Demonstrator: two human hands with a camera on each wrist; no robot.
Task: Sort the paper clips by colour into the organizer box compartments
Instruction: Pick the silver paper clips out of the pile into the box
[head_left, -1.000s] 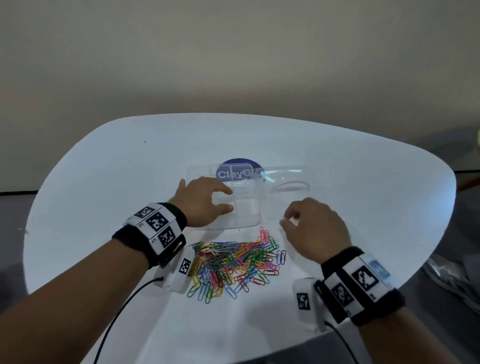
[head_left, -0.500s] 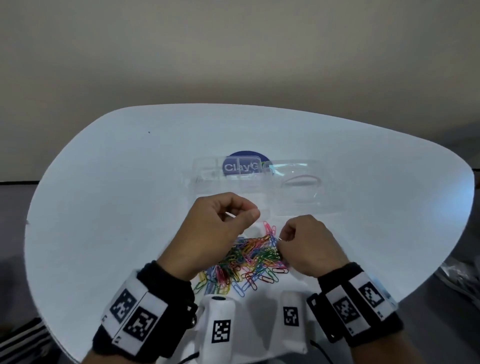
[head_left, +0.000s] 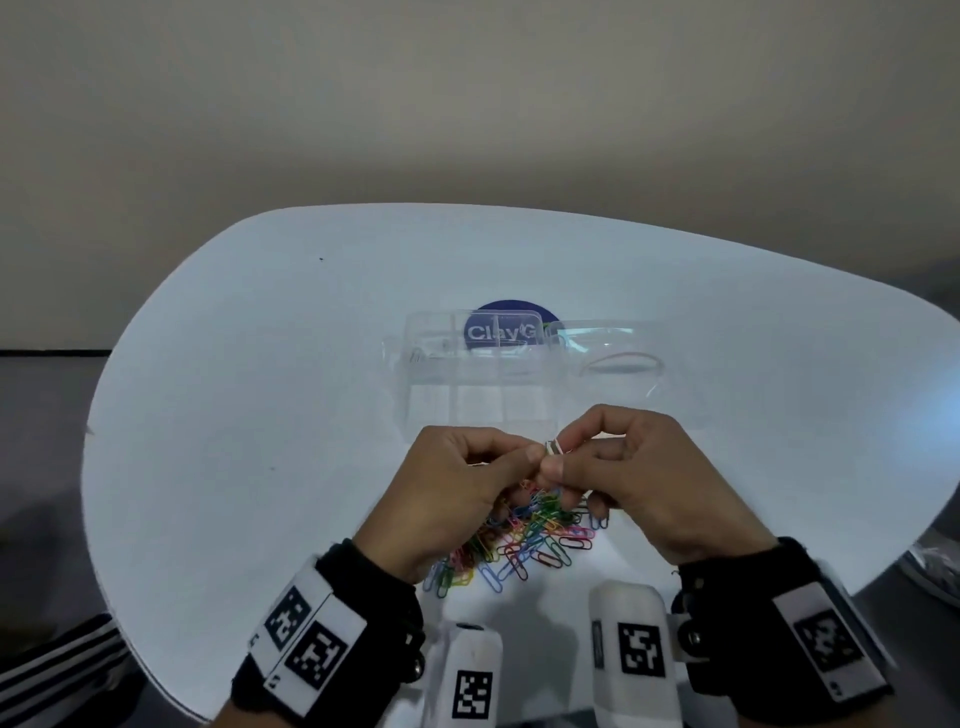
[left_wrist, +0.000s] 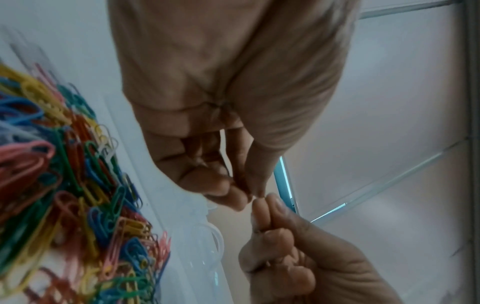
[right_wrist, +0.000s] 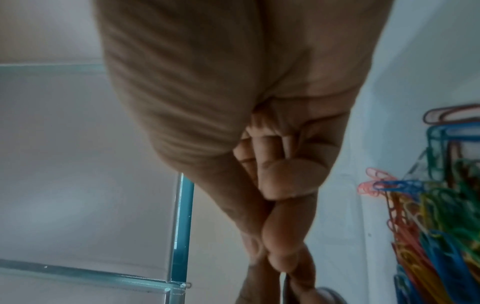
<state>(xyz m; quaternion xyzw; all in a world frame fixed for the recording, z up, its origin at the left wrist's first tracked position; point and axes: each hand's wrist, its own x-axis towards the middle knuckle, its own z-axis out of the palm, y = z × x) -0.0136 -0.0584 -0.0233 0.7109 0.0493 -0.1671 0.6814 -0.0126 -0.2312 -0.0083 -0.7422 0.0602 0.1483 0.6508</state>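
Observation:
A heap of coloured paper clips (head_left: 524, 540) lies on the white table (head_left: 260, 415), also seen in the left wrist view (left_wrist: 64, 185) and the right wrist view (right_wrist: 436, 216). Beyond it stands a clear organizer box (head_left: 478, 374) with its lid (head_left: 618, 358) open to the right. Both hands meet above the heap. My left hand (head_left: 524, 457) and right hand (head_left: 558, 460) pinch a pale paper clip (head_left: 554, 447) between thumb and fingertips; their other fingers are curled. The box compartments look empty.
A round blue sticker (head_left: 511, 325) with white lettering shows through the box's far side. The table's curved edge runs near at the left (head_left: 93, 467) and right. A dark floor lies beyond it.
My left hand left the box and drew back over the heap. The right hand rose from the heap. Both now pinch a pale clip between them. The camera tilted down.

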